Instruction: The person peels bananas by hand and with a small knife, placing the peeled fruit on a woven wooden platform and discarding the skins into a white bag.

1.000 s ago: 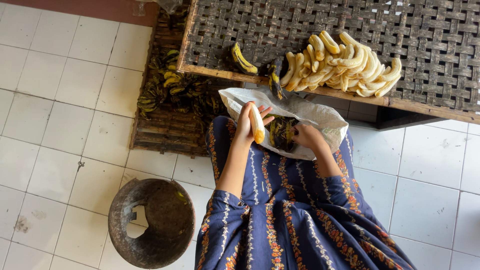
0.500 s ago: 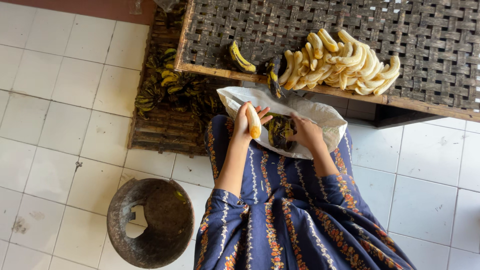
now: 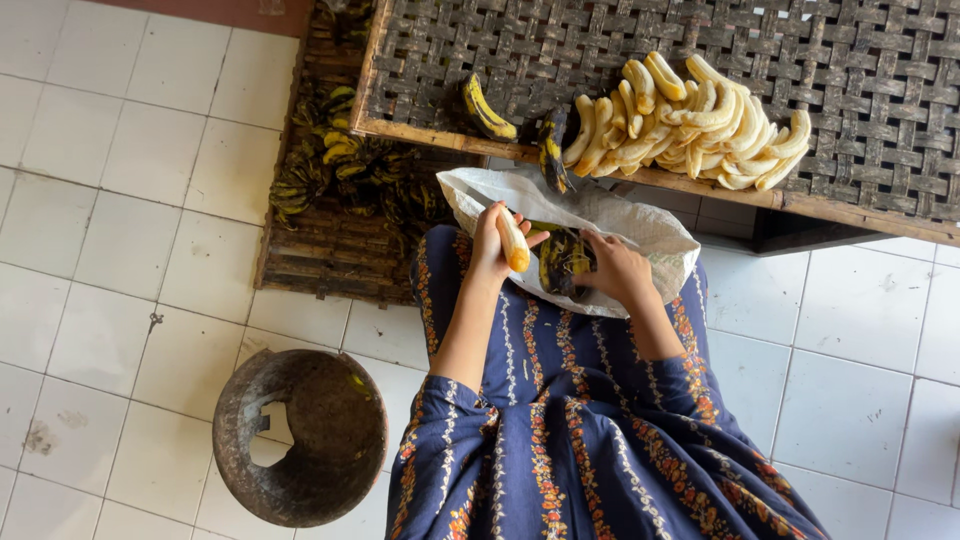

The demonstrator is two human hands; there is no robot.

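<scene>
- Left hand [image 3: 490, 245] closed round a peeled banana [image 3: 514, 243], pale, smooth, blunt yellow tip up.
- Right hand [image 3: 615, 268] clamped on dark, limp peels [image 3: 562, 262], just right of the banana.
- Both over a crinkled white sack [image 3: 655, 232] spread on the lap.
- Peeled pile [image 3: 690, 125], curved and creamy, on a woven tray [image 3: 850, 60] at far right.
- Blackened unpeeled bunches [image 3: 340, 170] on a slatted crate [image 3: 320, 255], far left.
- Battered round metal basin [image 3: 300, 435], near left, on glossy white tiles [image 3: 130, 240].
</scene>
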